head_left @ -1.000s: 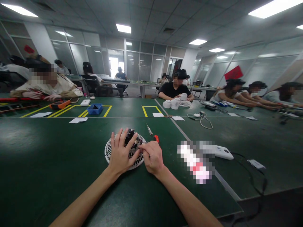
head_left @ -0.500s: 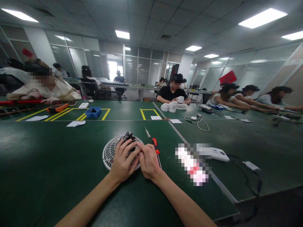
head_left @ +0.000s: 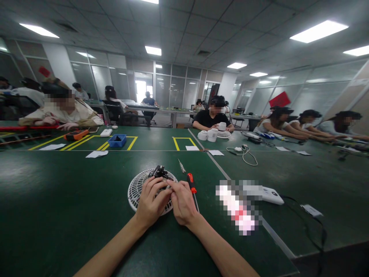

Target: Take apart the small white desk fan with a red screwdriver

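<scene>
Left hand point(head_left: 151, 204), right hand point(head_left: 181, 204): fingers point(head_left: 155, 184) tighter than before on motor point(head_left: 159, 171), screwdriver point(head_left: 191, 186) just beside.

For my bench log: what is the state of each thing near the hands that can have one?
fan grille, lying flat on the table, partly under the hands
dark motor part, sitting on the grille's middle
left hand, fingers curled over the grille, grip hidden
right hand, fingers curled beside the left hand, grip hidden
red-handled screwdriver, lying on the table, unheld
</scene>
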{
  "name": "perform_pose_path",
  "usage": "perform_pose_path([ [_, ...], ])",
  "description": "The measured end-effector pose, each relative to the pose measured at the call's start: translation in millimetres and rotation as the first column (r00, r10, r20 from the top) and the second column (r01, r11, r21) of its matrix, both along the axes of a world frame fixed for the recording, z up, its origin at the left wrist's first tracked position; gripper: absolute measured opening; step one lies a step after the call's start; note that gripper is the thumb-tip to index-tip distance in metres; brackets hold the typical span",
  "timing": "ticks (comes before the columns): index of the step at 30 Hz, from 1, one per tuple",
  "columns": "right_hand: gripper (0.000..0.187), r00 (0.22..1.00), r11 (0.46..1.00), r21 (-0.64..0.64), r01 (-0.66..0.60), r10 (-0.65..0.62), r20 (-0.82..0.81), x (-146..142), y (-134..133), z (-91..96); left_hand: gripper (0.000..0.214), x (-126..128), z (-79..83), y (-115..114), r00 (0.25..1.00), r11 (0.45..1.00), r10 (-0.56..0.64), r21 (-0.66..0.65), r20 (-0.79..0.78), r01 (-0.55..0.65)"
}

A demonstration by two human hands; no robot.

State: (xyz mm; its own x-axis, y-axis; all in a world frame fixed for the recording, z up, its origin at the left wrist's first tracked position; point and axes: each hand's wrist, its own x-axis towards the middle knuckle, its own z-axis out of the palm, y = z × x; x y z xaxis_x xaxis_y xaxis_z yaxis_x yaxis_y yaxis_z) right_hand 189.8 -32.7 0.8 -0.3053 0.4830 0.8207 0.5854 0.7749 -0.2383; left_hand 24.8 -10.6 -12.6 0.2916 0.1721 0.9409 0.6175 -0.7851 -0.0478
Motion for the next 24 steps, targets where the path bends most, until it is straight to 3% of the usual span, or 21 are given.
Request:
perform_pose_path([
  [8, 0.060, 1.000, 1.000, 0.015, -0.014, 0.014, 0.006, -1.8, 0.3, 1.0, 0.019, 0.3, 4.3, -2.3, 1.000, 1.000, -0.013, 0.002, -0.001, 0.013],
  [16, 0.046, 0.999, 0.999, 0.034, -0.001, 0.002, -0.039, 3.5, 2.4, 2.5, 0.012, 1.6, 0.4, -0.8, 1.000, 0.999, -0.011, -0.051, 0.013, 0.012],
  [18, 0.042, 0.991, 0.997, 0.008, 0.076, -0.075, -0.112, 11.6, 7.4, 3.2, 0.013, 1.0, -0.1, -0.6, 0.999, 0.998, -0.017, -0.067, 0.031, 0.019],
  [21, 0.035, 0.931, 0.948, -0.129, 0.290, -0.311, -0.193, 27.4, 19.2, 2.9, 0.014, 0.0, -0.3, -0.8, 0.998, 0.995, -0.027, -0.096, 0.049, 0.031],
  [24, 0.039, 0.835, 0.799, -0.317, 0.511, -0.549, -0.038, 42.3, 31.2, -1.1, 0.015, -0.5, -0.8, -1.2, 0.998, 0.993, -0.035, -0.114, 0.051, 0.041],
])
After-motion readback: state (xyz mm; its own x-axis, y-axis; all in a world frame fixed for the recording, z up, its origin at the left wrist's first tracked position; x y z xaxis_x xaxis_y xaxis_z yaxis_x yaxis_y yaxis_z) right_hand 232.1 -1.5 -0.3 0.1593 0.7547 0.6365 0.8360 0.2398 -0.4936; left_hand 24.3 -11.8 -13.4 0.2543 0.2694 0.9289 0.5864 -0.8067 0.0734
